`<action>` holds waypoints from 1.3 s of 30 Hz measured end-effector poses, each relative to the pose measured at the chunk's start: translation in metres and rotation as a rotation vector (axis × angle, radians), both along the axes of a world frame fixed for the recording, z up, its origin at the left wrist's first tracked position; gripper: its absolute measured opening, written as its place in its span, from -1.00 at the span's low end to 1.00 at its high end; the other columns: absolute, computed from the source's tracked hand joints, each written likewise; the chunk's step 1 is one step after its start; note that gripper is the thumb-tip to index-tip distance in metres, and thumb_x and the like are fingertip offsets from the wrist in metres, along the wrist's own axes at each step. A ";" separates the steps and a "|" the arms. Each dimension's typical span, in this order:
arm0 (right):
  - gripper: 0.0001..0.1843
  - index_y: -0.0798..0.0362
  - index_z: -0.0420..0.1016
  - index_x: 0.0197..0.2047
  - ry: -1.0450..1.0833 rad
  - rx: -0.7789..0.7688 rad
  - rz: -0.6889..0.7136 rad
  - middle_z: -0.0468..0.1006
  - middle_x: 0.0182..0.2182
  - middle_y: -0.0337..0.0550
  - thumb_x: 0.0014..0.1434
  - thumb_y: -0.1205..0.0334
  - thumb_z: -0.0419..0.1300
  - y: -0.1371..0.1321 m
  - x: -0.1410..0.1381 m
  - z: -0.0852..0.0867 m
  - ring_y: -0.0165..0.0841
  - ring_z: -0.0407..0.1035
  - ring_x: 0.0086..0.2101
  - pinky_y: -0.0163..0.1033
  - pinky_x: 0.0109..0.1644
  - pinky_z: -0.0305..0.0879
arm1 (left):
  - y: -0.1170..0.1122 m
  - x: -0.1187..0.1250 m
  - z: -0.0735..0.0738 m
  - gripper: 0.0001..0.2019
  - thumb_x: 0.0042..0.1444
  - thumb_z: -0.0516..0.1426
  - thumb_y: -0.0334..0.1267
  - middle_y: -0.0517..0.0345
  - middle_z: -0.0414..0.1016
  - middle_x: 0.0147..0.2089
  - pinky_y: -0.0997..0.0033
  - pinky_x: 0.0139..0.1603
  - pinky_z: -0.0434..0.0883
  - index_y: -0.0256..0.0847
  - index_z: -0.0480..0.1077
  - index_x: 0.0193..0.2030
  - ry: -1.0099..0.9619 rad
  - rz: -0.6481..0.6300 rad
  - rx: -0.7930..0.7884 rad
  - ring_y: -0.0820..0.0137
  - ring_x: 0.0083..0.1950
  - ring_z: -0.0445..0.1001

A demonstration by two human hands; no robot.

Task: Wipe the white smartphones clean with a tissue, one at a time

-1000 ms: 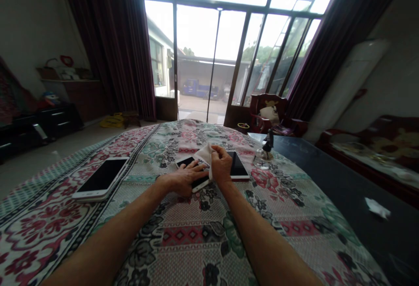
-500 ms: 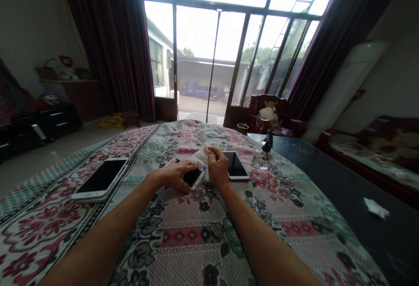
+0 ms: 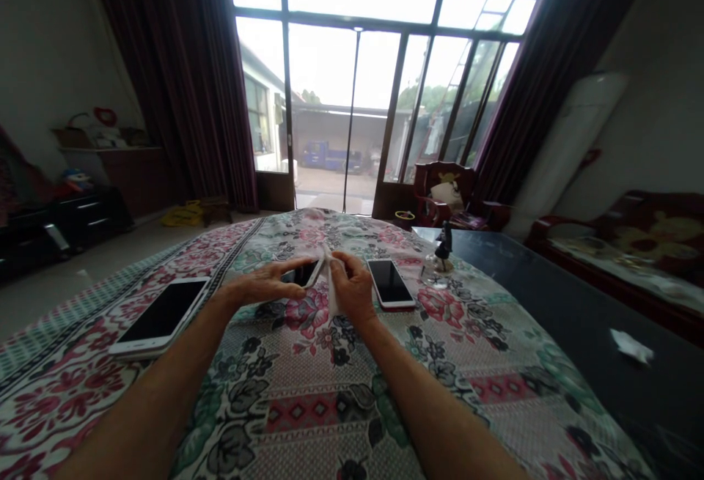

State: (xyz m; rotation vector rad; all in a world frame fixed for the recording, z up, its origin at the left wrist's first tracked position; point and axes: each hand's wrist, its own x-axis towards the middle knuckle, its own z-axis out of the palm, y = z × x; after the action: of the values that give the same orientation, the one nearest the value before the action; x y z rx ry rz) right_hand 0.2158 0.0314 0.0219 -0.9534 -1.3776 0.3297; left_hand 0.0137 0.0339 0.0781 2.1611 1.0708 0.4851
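Left hand (image 3: 264,291) grasps the phone (image 3: 303,273), raised just above the desk (image 3: 330,407). Right hand (image 3: 352,291) pinches the cloth (image 3: 331,297) against it. Wiping appears under way, not finished. Second phone (image 3: 159,315) and third phone (image 3: 389,282) lie flat, untouched.

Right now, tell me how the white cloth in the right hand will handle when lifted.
Probably floppy: the white cloth hangs limp from the right hand, beside the smartphone the left hand holds. Likely very light, since a fingertip pinch carries it. Pushed across the floral tablecloth, it would probably bunch up rather than slide.
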 end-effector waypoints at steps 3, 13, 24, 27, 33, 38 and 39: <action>-0.82 0.03 0.61 -0.25 -0.074 0.081 0.049 0.58 -0.31 -0.11 0.16 0.22 0.17 -0.005 -0.006 0.002 -0.29 0.46 -0.24 -0.21 -0.10 0.36 | 0.003 -0.001 -0.004 -0.24 0.04 0.21 0.04 0.12 0.29 0.33 0.19 0.33 0.13 -0.10 0.14 0.36 -0.009 0.017 0.007 0.13 0.33 0.21; -0.83 0.01 0.62 -0.26 -0.092 0.192 0.144 0.55 -0.34 -0.12 0.15 0.32 0.18 -0.020 -0.017 0.004 -0.33 0.46 -0.25 -0.23 -0.14 0.39 | 0.013 -0.010 -0.015 -0.22 0.02 0.22 0.05 0.09 0.41 0.22 0.19 0.27 0.21 -0.10 0.12 0.37 -0.059 0.108 0.065 0.16 0.24 0.33; -0.83 0.01 0.62 -0.31 -0.061 0.045 0.046 0.57 -0.37 -0.13 0.14 0.27 0.17 -0.006 -0.005 -0.007 -0.32 0.45 -0.30 -0.22 -0.17 0.38 | 0.004 0.003 -0.009 -0.29 -0.01 0.22 0.01 0.09 0.44 0.18 0.19 0.22 0.25 -0.11 0.25 0.30 -0.052 0.042 0.004 0.15 0.18 0.36; -0.82 0.00 0.62 -0.31 -0.077 0.078 0.082 0.56 -0.37 -0.14 0.13 0.30 0.16 -0.016 -0.012 -0.004 -0.32 0.45 -0.30 -0.22 -0.17 0.38 | 0.005 -0.002 -0.008 -0.32 0.01 0.21 0.03 0.11 0.48 0.12 0.19 0.18 0.27 -0.08 0.27 0.29 -0.021 0.072 0.008 0.17 0.13 0.39; -0.82 -0.02 0.61 -0.31 -0.073 0.122 0.153 0.54 -0.37 -0.16 0.11 0.33 0.16 -0.029 -0.022 0.002 -0.35 0.44 -0.30 -0.21 -0.17 0.39 | 0.005 -0.009 -0.007 -0.33 0.05 0.18 0.03 0.13 0.51 0.05 0.22 0.14 0.30 -0.05 0.24 0.31 -0.032 0.090 0.024 0.20 0.08 0.41; -0.83 0.02 0.61 -0.32 -0.032 0.053 0.099 0.56 -0.37 -0.14 0.12 0.30 0.16 -0.017 -0.017 -0.004 -0.34 0.45 -0.30 -0.22 -0.17 0.39 | 0.002 -0.003 -0.005 -0.34 0.02 0.19 0.01 0.12 0.50 0.09 0.21 0.14 0.30 -0.08 0.28 0.28 -0.021 0.084 -0.001 0.18 0.09 0.40; -0.82 0.03 0.62 -0.32 -0.021 0.033 0.085 0.57 -0.36 -0.13 0.12 0.29 0.16 -0.013 -0.015 -0.006 -0.33 0.45 -0.30 -0.22 -0.16 0.38 | 0.002 -0.001 -0.005 -0.33 0.00 0.20 0.01 0.11 0.49 0.11 0.21 0.15 0.30 -0.09 0.28 0.28 -0.026 0.085 -0.010 0.18 0.11 0.39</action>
State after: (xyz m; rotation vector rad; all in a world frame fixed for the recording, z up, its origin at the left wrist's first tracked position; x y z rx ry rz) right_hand 0.2008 0.0184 0.0159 -0.8757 -1.4415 0.3607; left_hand 0.0127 0.0363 0.0727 2.1011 1.1521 0.5445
